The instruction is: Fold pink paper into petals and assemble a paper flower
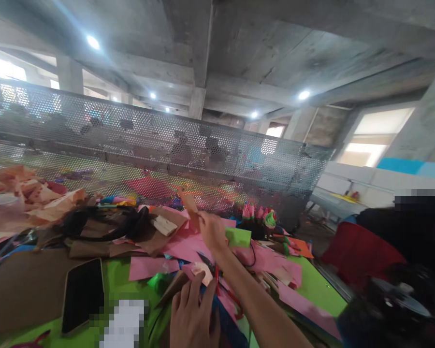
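My right hand (213, 234) reaches out over the pile, its fingers closed on a piece of tan paper (190, 205) that points up and away. Closer to me, my left hand (193, 309) has its fingers stretched forward, palm down. Its fingertips are at a small pale peach piece (203, 272), and I cannot make out whether they press on it. Around both hands lie pink paper sheets (154, 267) and a bright green paper piece (238, 237). Red handles (235, 299), perhaps of scissors, show partly under my right forearm.
A phone (82, 296) lies on the green tabletop (328, 290) at left, beside brown board (25, 290). Peach scraps and a clear tub (3, 211) fill the far left. A perforated metal screen (166, 150) stands behind. A person (416, 232) sits at right near a red chair (362, 256).
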`<action>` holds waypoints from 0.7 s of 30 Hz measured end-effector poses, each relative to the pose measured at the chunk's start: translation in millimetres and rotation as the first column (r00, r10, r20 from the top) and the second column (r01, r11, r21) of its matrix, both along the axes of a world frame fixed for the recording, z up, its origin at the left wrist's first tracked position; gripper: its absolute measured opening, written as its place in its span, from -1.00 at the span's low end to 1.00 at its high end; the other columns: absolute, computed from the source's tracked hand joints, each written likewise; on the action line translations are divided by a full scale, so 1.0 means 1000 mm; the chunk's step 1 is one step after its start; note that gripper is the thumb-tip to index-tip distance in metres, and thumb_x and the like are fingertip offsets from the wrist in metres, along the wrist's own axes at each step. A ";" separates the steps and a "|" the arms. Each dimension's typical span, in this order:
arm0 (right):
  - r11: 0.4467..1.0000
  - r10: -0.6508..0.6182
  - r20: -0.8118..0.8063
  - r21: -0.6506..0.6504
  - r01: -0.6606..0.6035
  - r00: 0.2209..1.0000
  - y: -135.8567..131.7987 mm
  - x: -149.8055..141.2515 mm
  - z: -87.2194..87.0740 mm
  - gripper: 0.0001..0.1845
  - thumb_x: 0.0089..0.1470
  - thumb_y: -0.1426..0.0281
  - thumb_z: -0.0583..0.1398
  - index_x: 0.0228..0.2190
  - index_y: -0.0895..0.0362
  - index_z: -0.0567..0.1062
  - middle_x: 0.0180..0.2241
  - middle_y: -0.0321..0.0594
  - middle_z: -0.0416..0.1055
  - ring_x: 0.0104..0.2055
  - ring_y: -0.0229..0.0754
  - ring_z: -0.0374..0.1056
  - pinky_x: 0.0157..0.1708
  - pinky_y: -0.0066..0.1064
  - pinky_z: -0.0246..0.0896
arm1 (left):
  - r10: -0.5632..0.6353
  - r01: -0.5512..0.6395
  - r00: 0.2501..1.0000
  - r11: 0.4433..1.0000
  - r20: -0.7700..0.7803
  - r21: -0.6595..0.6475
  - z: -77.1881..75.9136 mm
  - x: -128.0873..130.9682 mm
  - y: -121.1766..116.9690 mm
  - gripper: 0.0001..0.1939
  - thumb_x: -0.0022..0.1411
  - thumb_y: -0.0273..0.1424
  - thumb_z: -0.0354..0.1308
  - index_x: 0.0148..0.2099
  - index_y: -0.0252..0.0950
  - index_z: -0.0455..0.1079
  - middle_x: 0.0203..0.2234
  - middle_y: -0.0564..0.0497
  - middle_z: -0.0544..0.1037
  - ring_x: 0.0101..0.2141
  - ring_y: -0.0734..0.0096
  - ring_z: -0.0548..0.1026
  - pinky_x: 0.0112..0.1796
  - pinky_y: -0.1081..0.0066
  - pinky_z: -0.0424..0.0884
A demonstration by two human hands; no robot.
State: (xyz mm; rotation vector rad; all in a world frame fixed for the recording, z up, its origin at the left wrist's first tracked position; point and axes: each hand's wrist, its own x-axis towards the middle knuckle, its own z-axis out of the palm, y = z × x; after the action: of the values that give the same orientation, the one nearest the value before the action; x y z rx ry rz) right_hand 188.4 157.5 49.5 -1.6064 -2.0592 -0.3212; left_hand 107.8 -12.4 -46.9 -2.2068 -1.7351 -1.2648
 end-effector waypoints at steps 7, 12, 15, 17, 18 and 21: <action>0.903 0.407 -0.048 -0.129 -0.410 0.912 -0.008 -0.053 -0.032 -0.73 0.16 0.38 0.19 -0.10 -0.09 0.57 -0.12 -0.39 0.58 -0.07 -0.20 0.47 -0.05 -0.48 0.25 | 0.028 -0.028 0.999 1.000 -0.040 -0.010 -0.004 -0.009 0.005 -0.46 0.00 -0.53 0.11 0.04 -0.05 0.50 0.10 0.06 0.50 0.05 0.06 0.41 -0.07 0.16 0.33; 0.920 0.331 -0.152 -0.167 -0.355 0.931 0.008 -0.018 -0.031 -0.65 0.21 0.23 0.17 0.03 -0.04 0.47 -0.04 -0.31 0.53 -0.05 -0.19 0.46 -0.04 -0.44 0.30 | 0.026 -0.027 0.999 0.999 -0.047 -0.020 -0.002 -0.010 0.005 -0.48 0.04 -0.49 0.10 0.05 0.02 0.48 0.08 0.09 0.51 0.03 0.06 0.43 -0.07 0.13 0.33; 0.973 0.090 -0.201 -0.192 -0.130 0.975 0.023 0.030 -0.024 -0.70 0.33 0.28 0.03 -0.03 0.06 0.48 -0.08 -0.19 0.52 -0.06 -0.14 0.44 -0.05 -0.28 0.33 | 0.008 -0.009 0.998 1.000 -0.056 -0.010 -0.001 -0.009 0.003 -0.47 0.03 -0.49 0.11 0.05 0.04 0.48 0.08 0.09 0.51 0.03 0.05 0.43 -0.05 0.12 0.32; 0.974 -0.064 -0.213 -0.224 0.014 0.975 0.032 0.062 -0.022 -0.71 0.27 0.27 0.14 -0.05 0.15 0.45 -0.06 -0.12 0.45 -0.08 -0.11 0.42 -0.06 -0.14 0.35 | 0.001 -0.001 0.999 1.000 -0.052 -0.007 0.000 -0.008 0.002 -0.45 0.02 -0.49 0.11 0.05 0.05 0.47 0.08 0.10 0.51 0.03 0.05 0.43 -0.05 0.12 0.32; 0.968 -0.115 -0.215 -0.242 0.061 0.970 0.036 0.074 -0.023 -0.71 0.26 0.27 0.16 -0.05 0.15 0.44 -0.04 -0.12 0.42 -0.08 -0.11 0.41 -0.07 -0.14 0.36 | 0.000 0.000 0.999 1.000 -0.048 -0.007 0.000 -0.008 0.002 -0.45 0.01 -0.50 0.11 0.05 0.05 0.47 0.09 0.11 0.50 0.03 0.05 0.43 -0.05 0.12 0.32; 0.953 -0.184 -0.228 -0.280 0.116 0.956 0.044 0.096 -0.032 -0.69 0.24 0.29 0.19 -0.02 0.15 0.42 -0.02 -0.12 0.39 -0.08 -0.09 0.40 -0.11 -0.15 0.38 | -0.006 0.006 0.999 1.000 -0.037 -0.004 -0.002 -0.006 0.002 -0.48 0.04 -0.49 0.11 0.04 0.05 0.48 0.08 0.11 0.51 0.03 0.08 0.43 -0.05 0.15 0.33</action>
State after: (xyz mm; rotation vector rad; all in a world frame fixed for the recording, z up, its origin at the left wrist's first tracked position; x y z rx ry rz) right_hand 284.5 201.7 17.2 -1.8603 -1.8475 0.1102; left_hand 102.0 -10.5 -49.3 -2.2250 -1.7209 -1.2145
